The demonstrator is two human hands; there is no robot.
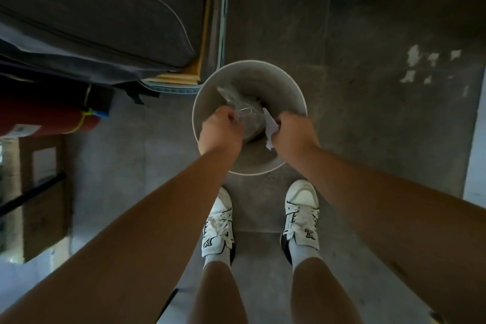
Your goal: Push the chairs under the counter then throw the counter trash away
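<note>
Trash held over the bin; disposal step in hand, release pending.

At far left a dark cushion [92, 16] overhangs the floor [368, 113], its corner just beside the bin [207, 92] rim. The left hand [221, 129] sits over the bin's left rim, fingers curled closed on a clear plastic wrapper [242, 110] that hangs inside the mouth. The right hand [293, 130] sits over the right rim, fingers clenched on crumpled white paper [271, 126], also above the opening. Both shoes [302, 216] stand at the bin's near edge. No chairs or counter are in view, so their state cannot be judged. Assessment: final step. The next move calls for both grips to open while centred over the mouth, so nothing lands on the floor.
</note>
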